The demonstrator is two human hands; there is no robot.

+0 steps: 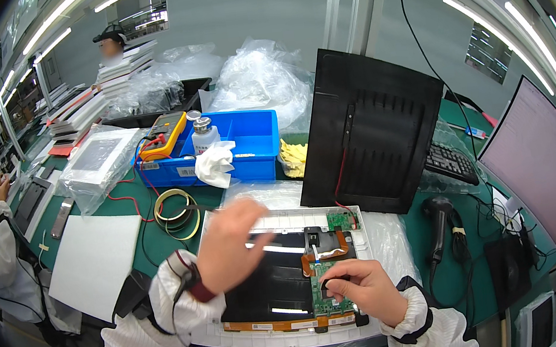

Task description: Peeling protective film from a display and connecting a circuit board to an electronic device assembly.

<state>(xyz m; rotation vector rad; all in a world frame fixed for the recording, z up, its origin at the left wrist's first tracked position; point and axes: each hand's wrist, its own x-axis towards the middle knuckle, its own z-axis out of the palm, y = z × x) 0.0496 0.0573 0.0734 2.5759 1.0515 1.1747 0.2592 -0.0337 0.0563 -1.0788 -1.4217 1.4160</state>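
An opened flat device with a white frame (277,224) lies before me on the bench, its dark panel (267,286) and a green circuit board (323,303) exposed. My right hand (370,292) is over that board, thumb and fingertips pinched around a small black piece (326,284) whose kind I cannot make out. Motion smears my left hand (232,248), raised above the frame's far left part; whether it holds anything is unclear. Beside it lie rolls of tape (178,217). The device's black back cover (370,134) stands tilted up behind, joined by a thin red wire (342,179).
A blue bin (245,132) at the back holds a yellow multimeter (163,133), a bottle (204,135) and white tissue (216,164). On the right are a scanner (438,220), keyboard (450,163) and monitor (540,162). A white sheet (94,262) lies left; another person works beyond.
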